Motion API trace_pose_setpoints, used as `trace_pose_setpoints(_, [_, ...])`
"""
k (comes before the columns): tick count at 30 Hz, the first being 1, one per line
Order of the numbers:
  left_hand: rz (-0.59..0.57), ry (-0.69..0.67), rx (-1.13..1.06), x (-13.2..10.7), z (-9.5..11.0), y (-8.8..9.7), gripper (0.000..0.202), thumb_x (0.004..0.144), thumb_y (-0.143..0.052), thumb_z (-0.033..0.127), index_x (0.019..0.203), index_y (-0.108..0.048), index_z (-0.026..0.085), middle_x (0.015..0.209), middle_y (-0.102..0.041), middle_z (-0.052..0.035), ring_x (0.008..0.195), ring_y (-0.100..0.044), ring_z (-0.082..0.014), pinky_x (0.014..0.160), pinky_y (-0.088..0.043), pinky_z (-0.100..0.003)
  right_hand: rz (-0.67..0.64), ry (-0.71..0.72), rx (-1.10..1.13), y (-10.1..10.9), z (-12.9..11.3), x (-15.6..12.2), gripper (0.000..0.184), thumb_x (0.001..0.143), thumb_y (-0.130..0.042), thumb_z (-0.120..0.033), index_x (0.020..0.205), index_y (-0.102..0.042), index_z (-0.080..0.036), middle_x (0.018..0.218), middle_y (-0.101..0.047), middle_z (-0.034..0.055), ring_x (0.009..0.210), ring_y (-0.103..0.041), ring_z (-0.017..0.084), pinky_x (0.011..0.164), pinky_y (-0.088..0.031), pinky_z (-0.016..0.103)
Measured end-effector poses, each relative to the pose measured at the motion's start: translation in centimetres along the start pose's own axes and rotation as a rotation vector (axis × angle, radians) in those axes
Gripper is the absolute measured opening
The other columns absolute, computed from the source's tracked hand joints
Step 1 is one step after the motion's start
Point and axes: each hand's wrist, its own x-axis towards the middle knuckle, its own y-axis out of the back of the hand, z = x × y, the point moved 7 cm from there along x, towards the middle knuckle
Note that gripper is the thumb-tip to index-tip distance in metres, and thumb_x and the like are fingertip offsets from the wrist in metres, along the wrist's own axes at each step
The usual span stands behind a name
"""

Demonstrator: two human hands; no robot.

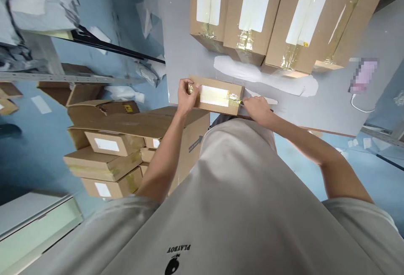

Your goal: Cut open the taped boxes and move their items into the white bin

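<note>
A small cardboard box (pixel 220 85) lies at the near edge of the grey table, with a white label (pixel 214 96) and clear tape across its top. My left hand (pixel 187 97) grips the box's left end, its thumb on top near the label. At the right end, my right hand (pixel 258 108) is closed around a slim utility knife (pixel 241 102); its yellow-and-dark front part meets the taped edge, and a dark end shows behind the fist. Most of the knife is hidden by my fingers.
Several larger taped boxes (pixel 249 9) stand along the table's far side. White paper sheets (pixel 268 77) lie before them, and a blurred pink object with a white cord is at right. Left of the table, a big open carton (pixel 126 119) holds smaller boxes.
</note>
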Motion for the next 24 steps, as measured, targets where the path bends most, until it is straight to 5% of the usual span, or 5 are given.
trace_pose_setpoints(3, [0.144,-0.041,0.088,0.0,1.1,-0.8,0.071,0.089,-0.071,0.092,0.107,-0.05,0.027,0.109,-0.061,-0.0065,0.112,-0.065,-0.0253,0.12,-0.052,-0.043,0.027,-0.013,0.016,-0.5,1.3,0.1,0.044,0.121,-0.039,-0.029,0.139,-0.074,-0.008,0.124,-0.084,0.0297,0.124,-0.081,0.038,0.101,-0.058,0.043])
trace_pose_setpoints(7, [0.165,-0.06,0.118,-0.4,2.1,-1.6,0.076,0.091,-0.06,0.101,0.104,-0.047,0.028,0.105,-0.058,-0.0058,0.109,-0.063,-0.025,0.117,-0.052,-0.043,0.035,0.014,0.044,-0.9,2.1,-0.1,0.043,0.122,-0.041,-0.03,0.14,-0.072,-0.008,0.125,-0.084,0.0292,0.122,-0.081,0.037,0.097,-0.057,0.041])
trace_pose_setpoints(15, [0.177,-0.046,0.119,-1.2,3.0,-2.2,0.066,0.099,-0.061,0.091,0.106,-0.049,0.027,0.107,-0.06,-0.0051,0.11,-0.067,-0.0235,0.116,-0.054,-0.038,0.005,-0.016,0.034,-0.9,3.4,-2.2,0.045,0.123,-0.038,-0.031,0.138,-0.073,-0.009,0.121,-0.085,0.0271,0.122,-0.08,0.037,0.095,-0.054,0.04])
trace_pose_setpoints(24, [0.168,-0.09,0.148,-0.9,2.1,-2.1,0.059,0.105,-0.054,0.087,0.106,-0.045,0.028,0.106,-0.059,-0.0057,0.108,-0.066,-0.025,0.112,-0.053,-0.039,0.031,-0.027,-0.047,-2.1,3.4,-0.5,0.052,0.124,-0.037,-0.045,0.149,-0.068,-0.013,0.123,-0.085,0.0264,0.123,-0.081,0.038,0.095,-0.054,0.04])
